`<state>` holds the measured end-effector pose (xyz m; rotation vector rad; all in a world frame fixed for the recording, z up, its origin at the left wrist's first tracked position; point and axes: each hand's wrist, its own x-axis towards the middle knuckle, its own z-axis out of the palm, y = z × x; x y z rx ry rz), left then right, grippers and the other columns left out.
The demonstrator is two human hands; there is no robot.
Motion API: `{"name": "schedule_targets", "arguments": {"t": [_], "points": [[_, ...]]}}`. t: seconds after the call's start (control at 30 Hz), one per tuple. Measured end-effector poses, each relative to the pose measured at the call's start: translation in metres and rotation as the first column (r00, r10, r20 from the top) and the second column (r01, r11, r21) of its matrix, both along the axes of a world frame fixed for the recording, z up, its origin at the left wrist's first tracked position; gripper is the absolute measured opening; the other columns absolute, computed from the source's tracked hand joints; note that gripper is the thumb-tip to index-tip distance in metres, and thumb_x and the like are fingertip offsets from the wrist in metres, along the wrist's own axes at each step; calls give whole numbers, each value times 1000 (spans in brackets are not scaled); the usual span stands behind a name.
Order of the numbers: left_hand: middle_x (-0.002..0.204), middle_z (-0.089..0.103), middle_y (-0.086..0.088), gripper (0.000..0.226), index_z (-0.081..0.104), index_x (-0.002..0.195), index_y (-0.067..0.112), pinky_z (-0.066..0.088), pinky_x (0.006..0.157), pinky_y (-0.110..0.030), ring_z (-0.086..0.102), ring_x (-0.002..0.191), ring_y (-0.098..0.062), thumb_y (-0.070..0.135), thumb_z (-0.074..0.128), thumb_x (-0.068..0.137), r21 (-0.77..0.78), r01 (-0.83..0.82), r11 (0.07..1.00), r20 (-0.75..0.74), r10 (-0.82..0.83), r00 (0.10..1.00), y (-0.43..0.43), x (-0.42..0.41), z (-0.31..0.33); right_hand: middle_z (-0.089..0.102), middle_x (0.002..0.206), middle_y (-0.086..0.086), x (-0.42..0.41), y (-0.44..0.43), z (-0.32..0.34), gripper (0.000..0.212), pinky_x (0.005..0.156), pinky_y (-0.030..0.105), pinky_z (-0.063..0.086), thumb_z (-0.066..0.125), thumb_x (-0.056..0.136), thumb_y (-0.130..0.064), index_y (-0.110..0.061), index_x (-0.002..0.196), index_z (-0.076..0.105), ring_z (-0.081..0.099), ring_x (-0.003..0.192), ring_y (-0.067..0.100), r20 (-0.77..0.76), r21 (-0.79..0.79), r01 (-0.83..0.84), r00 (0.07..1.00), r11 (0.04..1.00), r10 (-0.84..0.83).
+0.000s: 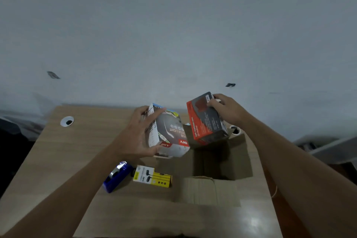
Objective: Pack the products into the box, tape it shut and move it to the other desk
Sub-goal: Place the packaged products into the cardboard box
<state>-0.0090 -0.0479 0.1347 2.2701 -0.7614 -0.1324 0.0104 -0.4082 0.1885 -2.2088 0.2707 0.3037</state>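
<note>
Cardboard box [222,162]: open on the wooden counter [58,160], toward its right side; flaps folded outward, the near flap [208,191] lying flat toward the camera; the inside is dark and its contents cannot be made out.
Left hand [135,133]: grasping the white-and-grey desk-light carton [168,131], thumb on the far top edge, fingers under the near lower corner; the carton is held tilted in the air over the box's left rim.
Right hand [226,110]: grasping the red-and-black carton [207,120] from its far upper end; this carton is also tilted, in the air above the far part of the open box.
Two cartons: side by side, close together; whether they touch cannot be told.
Yellow earphone package [152,176]: lying flat on the counter, just beside the box's left flap.
Blue tape dispenser [116,177]: on the counter, just left of the yellow package.
Cable grommets: one white ring with a dark hole at the counter's far left [67,121]; another [235,129] partly hidden behind the box on the far right.
Wall [173,35]: plain pale grey, behind the counter.
</note>
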Motion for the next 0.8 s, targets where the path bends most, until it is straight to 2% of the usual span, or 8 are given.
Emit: {"name": "schedule_targets", "arguments": {"t": [0.13,0.23,0.33,0.43,0.53,0.6,0.7,0.8], "points": [[155,29,3,95,38,162,49,53,116,-47,46,147,-23,53,84,78,-78,53,996,-76,-59,995,-13,-16,-16,73,114,3,-32,-21,-7,35,77,29,56,51,106,-49,-25,130,60,75,98,19,-114,60,-29,993,998,35],[154,29,5,94,39,160,48,54,116,-46,48,145,-21,51,86,78,-73,78,994,-99,-85,991,-21,-24,-29,76,108,5,-51,-31,-14,28,76,30,60,54,107,-46,-28,125,64,78,92,21,-187,103,-56,980,993,74],[156,26,8,97,39,159,45,56,112,-40,52,141,-18,50,90,76,-36,92,995,-113,-95,989,-29,-30,-40,76,110,4,-64,-39,-29,32,84,36,65,54,105,-52,-33,129,61,78,94,21,-270,111,-119,952,987,146],[156,22,14,103,37,159,42,52,104,-15,54,138,-16,58,92,74,22,105,994,-122,-102,987,-34,-35,-47,69,115,-1,-75,-39,-39,29,72,27,61,56,105,-49,-33,129,52,74,97,14,-329,117,-135,929,984,167],[150,15,25,109,37,159,34,37,100,4,48,138,-10,62,95,71,70,134,989,-157,-122,980,-39,-38,-51,76,104,-2,-83,-40,-48,15,70,26,62,66,103,-36,-29,108,54,77,90,13,-345,190,-55,931,980,119],[146,12,28,112,37,158,30,38,102,2,47,135,-8,65,95,69,95,144,985,-182,-125,975,-44,-41,-52,80,103,1,-85,-43,-62,22,81,36,65,70,100,-37,-22,111,58,79,92,14,-325,203,-4,943,979,72],[147,10,27,115,37,155,28,48,104,-15,54,128,-8,67,95,64,134,153,979,-186,-127,974,-52,-44,-57,80,108,-5,-87,-50,-86,45,92,41,64,67,92,-62,-26,118,67,78,100,13,-308,111,-7,951,994,41],[146,6,29,118,35,156,24,43,100,-10,53,127,-7,67,91,62,158,167,973,-213,-132,968,-61,-44,-63,80,105,-5,-88,-56,-105,55,91,40,63,57,93,-73,-26,117,73,77,97,11,-288,15,-31,957,999,34]]}}
